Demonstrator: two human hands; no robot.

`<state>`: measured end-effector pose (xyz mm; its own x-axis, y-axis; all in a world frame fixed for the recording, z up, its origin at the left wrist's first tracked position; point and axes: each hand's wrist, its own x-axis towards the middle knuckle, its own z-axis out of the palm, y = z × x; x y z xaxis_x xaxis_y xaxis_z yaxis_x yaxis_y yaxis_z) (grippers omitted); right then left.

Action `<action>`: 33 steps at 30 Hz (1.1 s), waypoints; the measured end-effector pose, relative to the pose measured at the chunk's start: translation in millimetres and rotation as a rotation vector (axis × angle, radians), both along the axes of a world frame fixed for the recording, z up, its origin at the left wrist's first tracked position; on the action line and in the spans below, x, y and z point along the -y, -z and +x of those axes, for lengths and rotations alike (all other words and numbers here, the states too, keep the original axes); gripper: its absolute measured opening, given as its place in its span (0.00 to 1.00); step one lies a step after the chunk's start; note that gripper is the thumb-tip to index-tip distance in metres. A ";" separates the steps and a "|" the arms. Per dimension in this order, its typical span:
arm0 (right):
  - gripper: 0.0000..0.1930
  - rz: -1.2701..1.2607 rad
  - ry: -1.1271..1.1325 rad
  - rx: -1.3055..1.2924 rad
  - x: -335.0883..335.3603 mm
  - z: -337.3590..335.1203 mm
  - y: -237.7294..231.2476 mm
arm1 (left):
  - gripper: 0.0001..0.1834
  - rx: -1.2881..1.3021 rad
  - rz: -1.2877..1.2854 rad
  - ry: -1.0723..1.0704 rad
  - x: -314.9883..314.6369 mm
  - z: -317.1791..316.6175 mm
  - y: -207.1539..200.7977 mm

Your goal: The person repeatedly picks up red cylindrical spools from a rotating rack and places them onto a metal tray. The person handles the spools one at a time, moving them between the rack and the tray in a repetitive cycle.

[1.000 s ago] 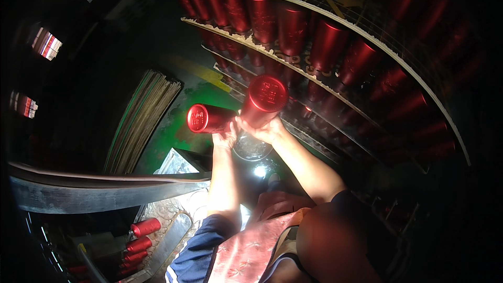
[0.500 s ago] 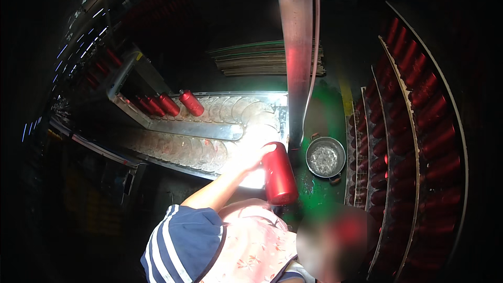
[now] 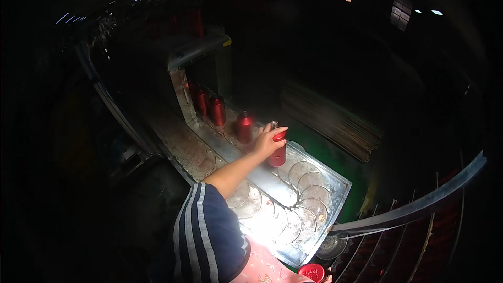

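Note:
My left hand (image 3: 269,141) is closed round the top of a red metal cylinder (image 3: 277,158) with a narrow neck, which stands upright on a slatted conveyor (image 3: 314,195). Just left of it another red cylinder stands apart on the slats. At the lower edge, a second red cylinder (image 3: 312,272) shows its round end face, which has raised marks. Fingertips of my right hand (image 3: 328,277) curl at this cylinder's right side; the rest of that hand is cut off by the picture's edge.
Several red cylinders (image 3: 217,110) stand in a row toward a metal hood (image 3: 199,46) over the conveyor. A metal post (image 3: 419,207) and a round pan (image 3: 331,247) are at the lower right, near dark racks. Stacked flat boards (image 3: 335,118) lie beyond the conveyor.
The view has swung left and up. My left hand has left the red cylinder near my body and now grips one on the conveyor. A red cylinder is now at my right hand.

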<state>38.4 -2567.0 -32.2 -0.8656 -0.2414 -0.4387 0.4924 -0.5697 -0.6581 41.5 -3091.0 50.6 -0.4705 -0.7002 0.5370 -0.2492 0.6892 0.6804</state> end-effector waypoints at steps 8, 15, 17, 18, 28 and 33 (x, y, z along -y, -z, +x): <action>0.23 0.915 -0.113 -1.169 289.7 -76.6 -98.8 | 0.23 0.068 0.098 0.132 75.4 -31.8 87.1; 0.21 1.162 -0.345 -1.442 449.6 -121.3 -3.4 | 0.21 0.002 0.071 0.051 87.4 2.6 71.5; 0.22 1.182 -0.410 -1.393 457.6 -116.5 -11.4 | 0.20 -0.080 0.014 0.002 83.5 23.8 49.4; 0.22 1.170 -0.431 -1.399 453.5 -114.3 -11.8 | 0.18 -0.147 0.104 0.046 71.9 33.6 36.1; 0.12 0.740 -0.254 -0.792 71.4 -37.5 -53.1 | 0.08 -0.060 0.832 0.899 -246.8 15.2 71.4; 0.12 1.180 0.315 -1.137 -239.7 -3.5 -214.6 | 0.07 -0.131 0.758 1.465 -448.3 -53.4 -21.8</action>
